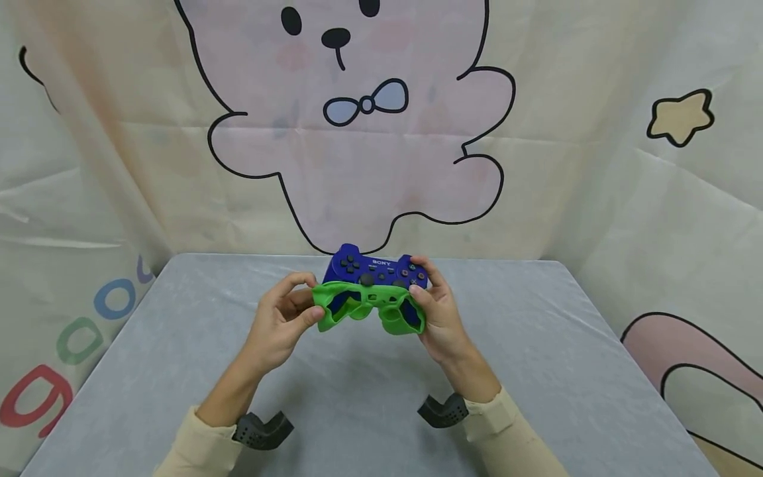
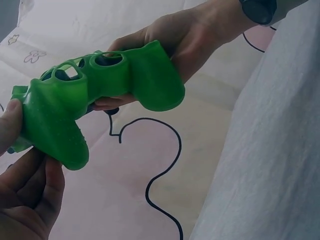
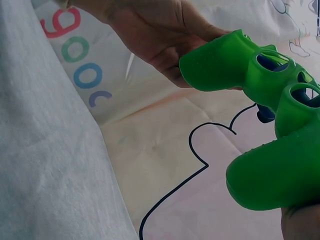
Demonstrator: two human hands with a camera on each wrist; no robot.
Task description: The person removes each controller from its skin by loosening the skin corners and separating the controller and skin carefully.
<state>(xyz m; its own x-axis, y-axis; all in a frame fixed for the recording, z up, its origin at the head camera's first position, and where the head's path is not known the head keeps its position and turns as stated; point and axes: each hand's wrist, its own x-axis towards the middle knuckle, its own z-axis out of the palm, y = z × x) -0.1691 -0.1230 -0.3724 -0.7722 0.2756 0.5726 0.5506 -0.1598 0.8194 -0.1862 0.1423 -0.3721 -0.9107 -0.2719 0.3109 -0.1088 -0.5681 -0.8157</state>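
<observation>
A blue Sony game controller (image 1: 387,268) is held in the air over the table, its buttons and sticks facing up in the head view. A green, flexible-looking controller cover (image 1: 381,290) lies over its near side, and blue shows through the openings. My left hand (image 1: 277,324) pinches the cover's left end between thumb and fingers. On the other side, my right hand (image 1: 444,318) grips the controller and cover together, thumb on top near the right stick. Both wrist views show the cover's rounded grips (image 2: 157,82) (image 3: 270,172) from below, hiding most of the controller.
A pale grey cloth covers the table (image 1: 357,411). Behind it hangs a curtain (image 1: 548,185) printed with a cartoon bear, and more printed cloth stands at both sides. Black wrist devices (image 1: 262,432) sit at both sleeve cuffs.
</observation>
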